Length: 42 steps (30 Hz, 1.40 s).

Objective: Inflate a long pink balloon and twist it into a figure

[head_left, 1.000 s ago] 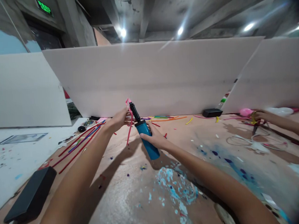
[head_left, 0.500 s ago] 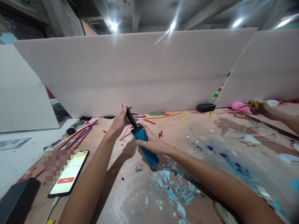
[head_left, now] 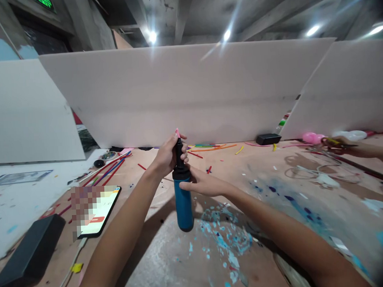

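Observation:
A balloon pump point(head_left: 183, 205) with a blue barrel and a black top stands nearly upright in front of me. My right hand point(head_left: 204, 181) is closed round the upper part of its barrel, thumb across the front. Higher up, my left hand point(head_left: 168, 155) grips the narrow black nozzle end point(head_left: 179, 154), its fingers curled behind it. A small pink balloon end point(head_left: 177, 132) pokes up at the nozzle's tip, by my left thumb; how it is seated there is partly hidden.
Left of my arm lie a lit phone point(head_left: 102, 213) on a cable and a dark box point(head_left: 31, 252). Long balloons point(head_left: 115, 172) are scattered beyond. A white panel point(head_left: 189, 93) closes off the back. At right, another person's hand point(head_left: 337, 144) holds scissors near pink balloons point(head_left: 313, 137).
The pump has swung from leaning to nearly upright, both hands still on it. My view has shifted slightly. The other person's scissors now show more clearly.

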Each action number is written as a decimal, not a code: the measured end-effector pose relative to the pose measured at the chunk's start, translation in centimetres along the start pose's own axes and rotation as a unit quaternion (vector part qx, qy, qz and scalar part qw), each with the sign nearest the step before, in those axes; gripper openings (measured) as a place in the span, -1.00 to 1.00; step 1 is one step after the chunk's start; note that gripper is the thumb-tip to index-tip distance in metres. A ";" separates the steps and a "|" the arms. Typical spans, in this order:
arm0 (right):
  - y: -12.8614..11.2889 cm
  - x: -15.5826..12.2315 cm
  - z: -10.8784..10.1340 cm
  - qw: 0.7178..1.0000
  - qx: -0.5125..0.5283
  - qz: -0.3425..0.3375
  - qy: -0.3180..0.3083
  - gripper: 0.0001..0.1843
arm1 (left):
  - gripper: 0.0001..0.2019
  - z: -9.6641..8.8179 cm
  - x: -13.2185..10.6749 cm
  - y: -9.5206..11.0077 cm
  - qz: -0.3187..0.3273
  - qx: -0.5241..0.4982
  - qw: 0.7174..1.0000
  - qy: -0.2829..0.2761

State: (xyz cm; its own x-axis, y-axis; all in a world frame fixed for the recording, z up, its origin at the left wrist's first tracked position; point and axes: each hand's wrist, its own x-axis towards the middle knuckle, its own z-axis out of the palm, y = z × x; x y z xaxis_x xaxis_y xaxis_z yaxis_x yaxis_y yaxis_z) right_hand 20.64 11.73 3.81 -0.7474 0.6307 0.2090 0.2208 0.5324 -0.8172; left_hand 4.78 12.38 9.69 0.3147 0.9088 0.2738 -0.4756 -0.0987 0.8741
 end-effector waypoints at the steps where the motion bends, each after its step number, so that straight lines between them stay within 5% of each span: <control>1: -0.1 -0.2 -0.3 1.000 -0.008 0.010 -0.011 -0.35 | -0.75 -0.2 -0.1 0.1 0.000 0.015 1.000 0.000; 6: -0.4 -0.6 -0.9 0.998 -0.048 0.016 -0.023 -0.42 | -0.66 -1.2 -0.5 1.2 0.010 0.088 0.996 -0.021; 14: -2.2 -1.0 -0.7 0.998 -0.007 0.021 -0.054 -0.45 | -0.78 -1.3 -2.1 2.9 -0.025 0.044 0.994 -0.099; 25: -2.5 -1.4 -0.7 0.997 -0.044 0.025 -0.064 -0.45 | -0.72 -1.2 -2.4 3.0 -0.033 0.063 0.982 -0.174; 37: -2.6 -1.7 -0.9 0.995 -0.066 0.006 -0.071 -0.51 | -0.71 -1.0 -2.7 2.4 -0.033 0.070 0.981 -0.177; 42: -3.0 -1.8 -1.1 0.995 -0.050 -0.012 -0.082 -0.32 | -0.69 -0.6 -3.2 2.7 -0.006 0.110 0.983 -0.146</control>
State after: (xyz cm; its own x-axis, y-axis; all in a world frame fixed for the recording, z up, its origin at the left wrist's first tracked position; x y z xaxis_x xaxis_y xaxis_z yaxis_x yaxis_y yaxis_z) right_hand 22.07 9.65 6.45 -0.8438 0.5204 0.1307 0.2560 0.6045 -0.7544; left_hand 2.04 9.47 10.94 0.5568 0.7588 0.3379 -0.2912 -0.2026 0.9350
